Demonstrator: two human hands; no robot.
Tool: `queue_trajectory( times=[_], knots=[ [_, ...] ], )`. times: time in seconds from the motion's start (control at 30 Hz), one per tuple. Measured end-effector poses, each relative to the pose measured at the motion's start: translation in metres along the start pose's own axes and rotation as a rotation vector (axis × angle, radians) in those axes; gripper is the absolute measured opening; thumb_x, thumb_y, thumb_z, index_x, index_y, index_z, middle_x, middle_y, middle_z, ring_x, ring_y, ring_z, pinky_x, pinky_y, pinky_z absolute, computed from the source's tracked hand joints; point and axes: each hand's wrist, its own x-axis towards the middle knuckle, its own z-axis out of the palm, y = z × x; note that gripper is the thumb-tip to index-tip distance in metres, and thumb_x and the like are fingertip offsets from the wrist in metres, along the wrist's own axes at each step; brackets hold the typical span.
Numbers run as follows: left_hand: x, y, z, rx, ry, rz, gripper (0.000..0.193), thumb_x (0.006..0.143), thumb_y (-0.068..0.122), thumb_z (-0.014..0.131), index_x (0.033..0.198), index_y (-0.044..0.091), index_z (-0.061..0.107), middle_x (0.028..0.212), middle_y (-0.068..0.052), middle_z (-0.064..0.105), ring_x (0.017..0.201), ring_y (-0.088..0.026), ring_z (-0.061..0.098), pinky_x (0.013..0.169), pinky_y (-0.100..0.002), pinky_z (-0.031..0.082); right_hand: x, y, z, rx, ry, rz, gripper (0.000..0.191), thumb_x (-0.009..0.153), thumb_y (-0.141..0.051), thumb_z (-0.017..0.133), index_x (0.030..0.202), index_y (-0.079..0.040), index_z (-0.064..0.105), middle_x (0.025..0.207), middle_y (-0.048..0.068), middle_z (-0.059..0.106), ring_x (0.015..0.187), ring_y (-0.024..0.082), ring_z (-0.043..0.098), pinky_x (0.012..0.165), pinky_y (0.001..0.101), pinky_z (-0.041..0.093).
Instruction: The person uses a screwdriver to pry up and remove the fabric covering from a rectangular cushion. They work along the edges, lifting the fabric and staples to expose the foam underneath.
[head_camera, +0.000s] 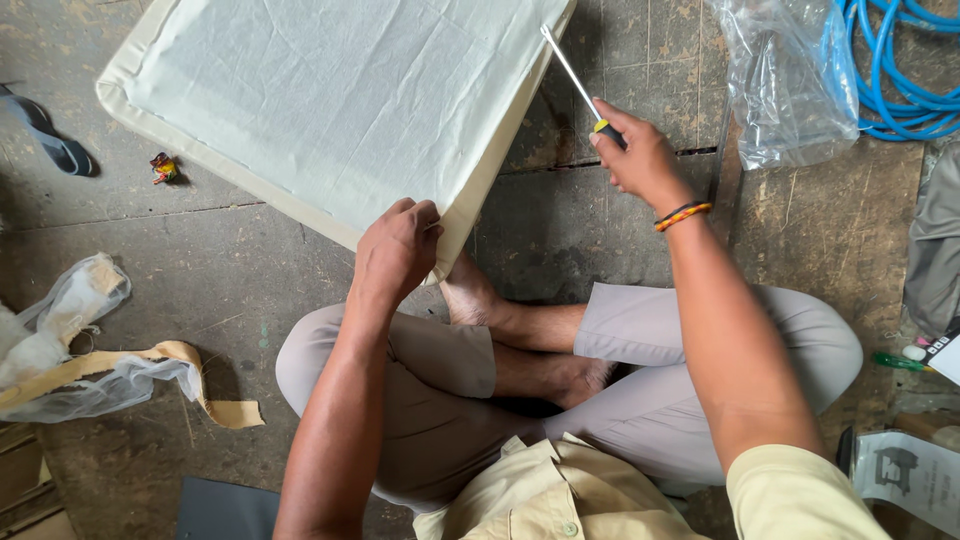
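Worn, stained floor (240, 290) fills the view, and a person sits cross-legged on it in grey trousers and a pale yellow shirt. A square cushion panel (330, 100) covered in pale cream fabric lies tilted on the floor just ahead of the knees, its near corner pointing at the lap. The left hand (397, 250) has its grip clenched on that near corner, fingers curled over the fabric edge. The right hand (640, 155), a braided band at its wrist, holds a screwdriver (578, 82) by its yellow and black handle, the metal shaft angled up so that the tip meets the panel's right edge. A clear plastic bag (785, 80) and a coiled blue hose (890, 70) lie at top right. Crumpled plastic and tan tape (215, 395) sit at the left, and a dark sandal (50, 135) further up.
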Motion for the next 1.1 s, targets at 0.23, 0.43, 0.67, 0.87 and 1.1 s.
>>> queue_trajectory(
  times=[0.23, 0.43, 0.67, 0.87, 1.1],
  knots=[
    [0.000, -0.004, 0.000, -0.008, 0.015, -0.020, 0.009, 0.089, 0.016, 0.069, 0.097, 0.011, 0.073, 0.093, -0.010, 0.067, 0.086, -0.034, 0.067, 0.073, -0.044, 0.053, -0.007, 0.011, 0.023, -0.801, 0.273, -0.261, 0.049, 0.106, -0.018, 0.067, 0.154, -0.019, 0.056, 0.080, 0.012, 0.067, 0.067, 0.024, 0.064, 0.060, 0.0388, 0.052],
    [0.000, -0.012, 0.001, 0.023, 0.024, -0.004, 0.008, 0.089, 0.014, 0.069, 0.095, 0.010, 0.072, 0.093, -0.011, 0.067, 0.087, -0.035, 0.067, 0.075, -0.044, 0.053, -0.005, 0.020, 0.027, -0.152, 0.328, -0.536, 0.044, 0.107, -0.016, 0.071, 0.148, -0.006, 0.057, 0.130, 0.019, 0.071, 0.114, 0.029, 0.073, 0.093, 0.0376, 0.058],
    [-0.001, -0.010, 0.001, 0.000, 0.093, 0.014, 0.009, 0.090, 0.015, 0.068, 0.093, 0.007, 0.068, 0.090, -0.013, 0.069, 0.087, -0.036, 0.068, 0.074, -0.046, 0.053, -0.013, 0.014, 0.040, -0.055, 0.421, -0.264, 0.043, 0.103, -0.018, 0.071, 0.141, -0.002, 0.058, 0.108, 0.010, 0.073, 0.084, 0.018, 0.070, 0.075, 0.0322, 0.057],
    [0.005, -0.010, -0.007, -0.008, 0.200, -0.215, 0.019, 0.098, 0.022, 0.064, 0.091, 0.004, 0.065, 0.087, -0.018, 0.070, 0.079, -0.039, 0.068, 0.070, -0.048, 0.051, -0.020, -0.008, 0.038, 0.175, 0.267, -0.065, 0.046, 0.104, -0.022, 0.067, 0.145, -0.006, 0.054, 0.087, 0.003, 0.069, 0.064, 0.005, 0.062, 0.051, 0.0224, 0.053],
    [0.007, -0.007, -0.011, -0.045, 0.053, -0.335, 0.024, 0.100, 0.029, 0.059, 0.093, 0.006, 0.066, 0.085, -0.017, 0.071, 0.077, -0.036, 0.071, 0.070, -0.048, 0.052, -0.025, -0.026, 0.033, 0.251, 0.128, 0.109, 0.050, 0.100, -0.022, 0.065, 0.147, -0.010, 0.052, 0.081, 0.003, 0.068, 0.053, 0.006, 0.059, 0.044, 0.0227, 0.048]
  ],
)
